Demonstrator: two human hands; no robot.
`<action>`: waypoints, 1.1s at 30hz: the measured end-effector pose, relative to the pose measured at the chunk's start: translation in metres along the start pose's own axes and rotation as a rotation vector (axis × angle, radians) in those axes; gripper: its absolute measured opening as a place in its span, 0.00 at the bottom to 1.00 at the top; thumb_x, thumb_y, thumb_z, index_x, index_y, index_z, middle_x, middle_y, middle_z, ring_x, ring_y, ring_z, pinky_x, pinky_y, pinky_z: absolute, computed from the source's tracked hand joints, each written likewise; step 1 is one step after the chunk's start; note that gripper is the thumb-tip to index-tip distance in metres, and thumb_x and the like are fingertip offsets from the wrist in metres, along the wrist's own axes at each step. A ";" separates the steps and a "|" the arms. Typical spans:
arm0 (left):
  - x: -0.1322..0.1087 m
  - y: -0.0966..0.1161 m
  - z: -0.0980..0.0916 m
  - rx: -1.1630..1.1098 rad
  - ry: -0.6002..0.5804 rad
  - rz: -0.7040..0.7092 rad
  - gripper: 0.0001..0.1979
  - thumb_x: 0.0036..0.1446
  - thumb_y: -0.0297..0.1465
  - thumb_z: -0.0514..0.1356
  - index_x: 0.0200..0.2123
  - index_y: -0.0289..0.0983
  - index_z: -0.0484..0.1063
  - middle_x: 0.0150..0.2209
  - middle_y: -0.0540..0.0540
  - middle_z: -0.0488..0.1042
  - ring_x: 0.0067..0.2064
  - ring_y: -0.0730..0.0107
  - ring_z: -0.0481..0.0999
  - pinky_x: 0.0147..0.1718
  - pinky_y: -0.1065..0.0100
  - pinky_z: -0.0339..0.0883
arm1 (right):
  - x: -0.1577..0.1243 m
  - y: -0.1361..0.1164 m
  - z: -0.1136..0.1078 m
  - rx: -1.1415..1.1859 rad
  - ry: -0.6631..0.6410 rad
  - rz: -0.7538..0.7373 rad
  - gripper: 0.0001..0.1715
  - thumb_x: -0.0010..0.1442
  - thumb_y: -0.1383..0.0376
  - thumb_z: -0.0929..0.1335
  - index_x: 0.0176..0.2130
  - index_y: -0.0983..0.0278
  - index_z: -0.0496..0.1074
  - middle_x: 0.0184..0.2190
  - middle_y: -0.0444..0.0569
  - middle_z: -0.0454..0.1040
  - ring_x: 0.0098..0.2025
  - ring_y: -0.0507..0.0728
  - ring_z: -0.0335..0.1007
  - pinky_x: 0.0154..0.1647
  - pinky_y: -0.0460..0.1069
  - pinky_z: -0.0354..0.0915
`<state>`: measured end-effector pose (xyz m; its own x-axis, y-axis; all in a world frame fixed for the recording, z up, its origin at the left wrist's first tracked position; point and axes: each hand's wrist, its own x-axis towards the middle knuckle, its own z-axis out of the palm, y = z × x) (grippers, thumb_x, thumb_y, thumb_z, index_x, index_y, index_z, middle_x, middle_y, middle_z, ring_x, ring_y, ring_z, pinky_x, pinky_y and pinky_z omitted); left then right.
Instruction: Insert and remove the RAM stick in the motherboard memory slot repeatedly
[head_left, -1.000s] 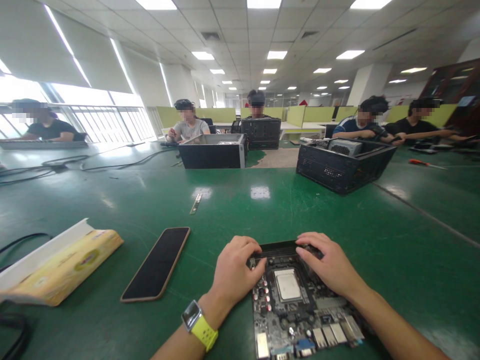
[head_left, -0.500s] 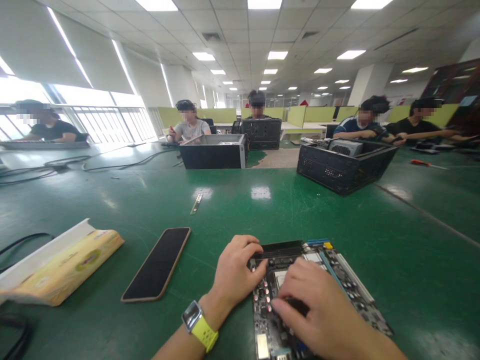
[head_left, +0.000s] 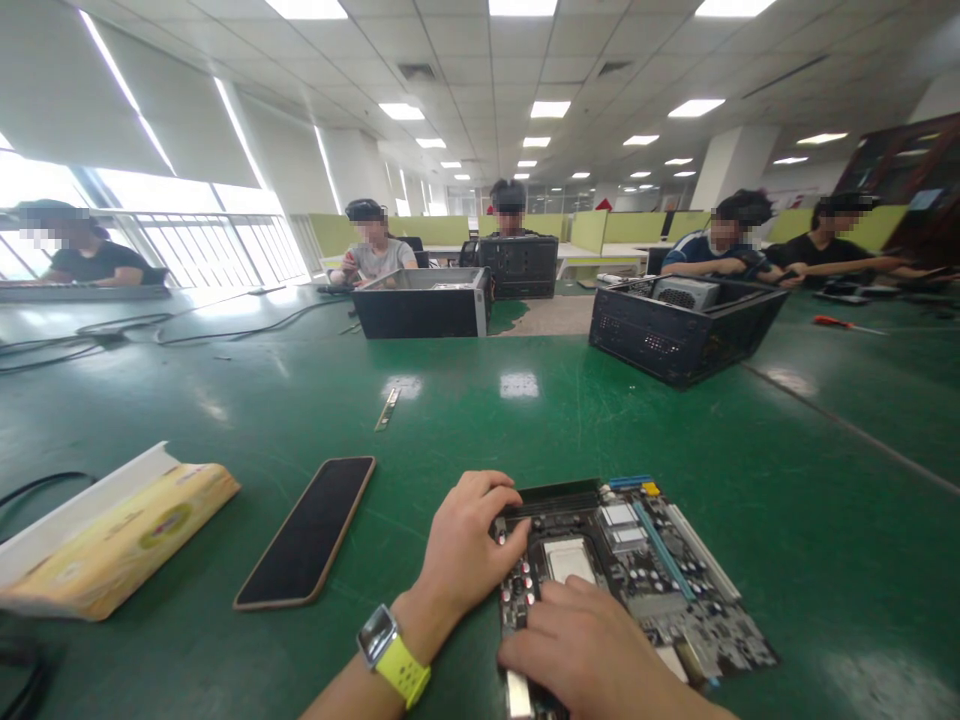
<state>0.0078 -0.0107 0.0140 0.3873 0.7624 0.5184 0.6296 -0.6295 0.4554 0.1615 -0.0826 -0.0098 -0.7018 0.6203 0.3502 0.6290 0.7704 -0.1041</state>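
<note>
A dark motherboard (head_left: pixel 660 570) lies flat on the green table, with a silver processor area (head_left: pixel 568 562) near its middle and a teal slot to the right. My left hand (head_left: pixel 472 535), a watch with a yellow-green strap on its wrist, grips the board's upper left corner between thumb and fingers, beside the long dark slots. Over the lower left part of the board is my right hand (head_left: pixel 577 645), its fingers bent down onto the near left edge. What lies under its fingertips is hidden.
Left of my hands are a phone (head_left: pixel 307 530) and a yellow tissue pack (head_left: pixel 135 530). A memory stick (head_left: pixel 387 410) lies ahead. Farther off stand computer cases (head_left: pixel 424 305), (head_left: pixel 682 330), a red screwdriver (head_left: pixel 847 324), cables, and several people at the far side.
My right hand has moved down and left across the board, uncovering the silver processor area and the white parts beside it. My left hand stays at the corner. The view has shifted slightly.
</note>
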 end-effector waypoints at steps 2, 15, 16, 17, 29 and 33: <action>0.000 0.000 0.000 0.001 -0.002 -0.005 0.05 0.51 0.27 0.60 0.33 0.39 0.72 0.41 0.45 0.72 0.46 0.61 0.70 0.46 0.59 0.66 | 0.000 -0.001 0.002 -0.010 -0.015 0.006 0.24 0.55 0.42 0.63 0.30 0.59 0.70 0.23 0.42 0.72 0.28 0.54 0.62 0.26 0.49 0.46; 0.001 0.001 -0.002 0.027 0.026 0.006 0.07 0.51 0.27 0.60 0.36 0.40 0.72 0.43 0.44 0.72 0.47 0.60 0.70 0.46 0.58 0.67 | 0.007 -0.012 -0.023 0.115 -0.135 0.288 0.08 0.52 0.58 0.68 0.29 0.60 0.72 0.30 0.43 0.76 0.37 0.55 0.67 0.35 0.50 0.52; 0.001 0.001 -0.002 0.031 0.029 0.006 0.07 0.51 0.27 0.60 0.36 0.40 0.72 0.43 0.44 0.72 0.47 0.59 0.70 0.46 0.57 0.67 | 0.007 -0.010 -0.028 0.130 -0.115 0.355 0.07 0.53 0.60 0.67 0.29 0.59 0.72 0.30 0.42 0.76 0.37 0.55 0.67 0.37 0.50 0.53; 0.001 0.001 -0.001 0.035 0.032 0.007 0.08 0.51 0.27 0.60 0.37 0.40 0.72 0.43 0.44 0.72 0.47 0.59 0.70 0.46 0.57 0.67 | 0.007 -0.006 -0.034 0.132 -0.093 0.431 0.07 0.54 0.61 0.65 0.30 0.59 0.73 0.30 0.43 0.76 0.37 0.55 0.68 0.38 0.50 0.54; 0.000 0.001 -0.001 0.052 0.010 0.012 0.08 0.53 0.28 0.59 0.37 0.40 0.72 0.43 0.44 0.72 0.47 0.59 0.70 0.46 0.56 0.67 | -0.014 0.059 -0.062 -0.106 -0.027 0.845 0.12 0.55 0.63 0.63 0.31 0.59 0.76 0.30 0.50 0.79 0.32 0.61 0.73 0.27 0.51 0.58; 0.000 0.002 0.000 0.044 -0.004 0.006 0.08 0.51 0.28 0.61 0.37 0.40 0.73 0.45 0.43 0.72 0.49 0.58 0.70 0.47 0.57 0.67 | -0.005 0.013 -0.074 0.511 -0.204 0.569 0.11 0.55 0.59 0.66 0.36 0.58 0.76 0.25 0.42 0.78 0.24 0.53 0.71 0.24 0.47 0.59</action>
<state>0.0088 -0.0117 0.0150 0.3935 0.7592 0.5185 0.6563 -0.6269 0.4198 0.1978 -0.0862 0.0564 -0.3967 0.9162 -0.0574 0.7129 0.2681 -0.6480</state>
